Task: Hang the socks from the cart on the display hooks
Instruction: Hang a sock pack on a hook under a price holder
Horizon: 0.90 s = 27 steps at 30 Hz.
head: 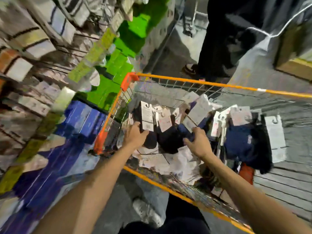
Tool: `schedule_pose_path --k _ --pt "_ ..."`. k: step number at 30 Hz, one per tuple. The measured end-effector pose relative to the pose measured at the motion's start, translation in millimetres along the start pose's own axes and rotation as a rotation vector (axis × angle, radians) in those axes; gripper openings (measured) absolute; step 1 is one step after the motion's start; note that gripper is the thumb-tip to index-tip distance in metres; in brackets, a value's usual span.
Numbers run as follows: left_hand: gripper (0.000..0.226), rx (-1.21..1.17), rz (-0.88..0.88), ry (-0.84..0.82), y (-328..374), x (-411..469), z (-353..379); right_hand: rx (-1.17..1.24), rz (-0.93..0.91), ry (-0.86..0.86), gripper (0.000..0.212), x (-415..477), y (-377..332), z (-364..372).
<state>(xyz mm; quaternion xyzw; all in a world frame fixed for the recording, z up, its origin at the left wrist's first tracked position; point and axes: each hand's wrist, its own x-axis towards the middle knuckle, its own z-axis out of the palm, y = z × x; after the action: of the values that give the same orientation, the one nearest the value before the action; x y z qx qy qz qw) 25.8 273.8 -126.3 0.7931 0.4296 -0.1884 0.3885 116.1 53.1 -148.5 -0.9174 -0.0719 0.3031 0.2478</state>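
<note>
A shop aisle with a grey floor (pixel 177 53), and the whole view is smeared with blur. On the left runs a display wall (pixel 33 48) packed with hanging goods: pale striped packs up high, a band of bright green packs (pixel 118 65) and blue packs (pixel 81 119) lower down. Another person in black trousers (pixel 219 39) stands beyond the far side of the cart.

The cart (pixel 202 83) is a wire basket with an orange rim and orange corner pieces, standing just beside the display. The socks (pixel 239 142) lie inside it in a loose heap: navy and black pairs, some white ones, most on white cards with a hook hole at the top. Print on the cards is too blurred to read.

Both bare forearms reach down into the near left part of the cart. The left hand (pixel 135 134) grips a black pair on a white card (pixel 146 118), fingers curled round its lower end, card upright. The right hand (pixel 197 142) is close by to the right; its fingers and thumb pinch the bottom of a tilted white-carded pack (pixel 195 115) over navy fabric. The two hands are apart, with dark socks between them.
</note>
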Motion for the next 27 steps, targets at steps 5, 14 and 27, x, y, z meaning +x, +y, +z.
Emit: schedule_pose_path --k 5,14,27 --pt "0.074 -0.261 -0.228 0.039 -5 62 30 0.197 0.176 0.325 0.085 51 -2 -7" --pt "0.076 -0.468 -0.354 0.003 -31 118 89 0.182 0.267 0.134 0.05 96 0 -7" --pt "0.087 -0.601 -0.447 -0.295 16 88 103 0.103 0.143 -0.074 0.042 103 12 -13"
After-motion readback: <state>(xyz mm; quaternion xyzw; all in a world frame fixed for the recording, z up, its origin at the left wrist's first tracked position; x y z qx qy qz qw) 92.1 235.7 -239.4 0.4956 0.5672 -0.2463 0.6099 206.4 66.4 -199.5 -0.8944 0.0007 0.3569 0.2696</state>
